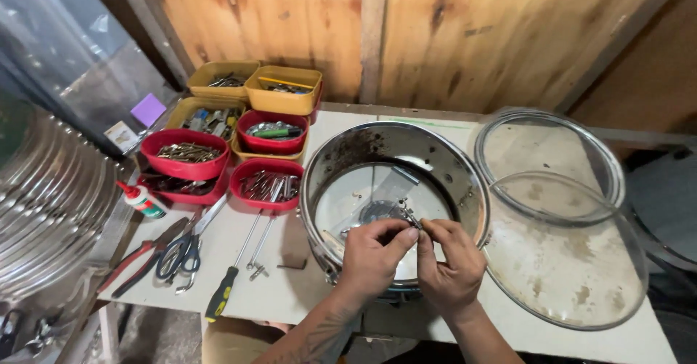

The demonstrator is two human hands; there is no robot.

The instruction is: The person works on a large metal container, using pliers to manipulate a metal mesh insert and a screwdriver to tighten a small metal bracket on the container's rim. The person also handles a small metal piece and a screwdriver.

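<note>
Over the metal drum shell [392,189], left hand [370,259] and right hand [451,262] together pinch a small screw [411,220], steadying it.

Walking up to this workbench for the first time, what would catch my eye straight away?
First, the shiny metal drum shell at the centre of the table, with the left hand and right hand pinching small metal hardware together over its near rim. Next, the red and yellow parts trays at the back left, and the clear drumhead lying on the right.
</note>
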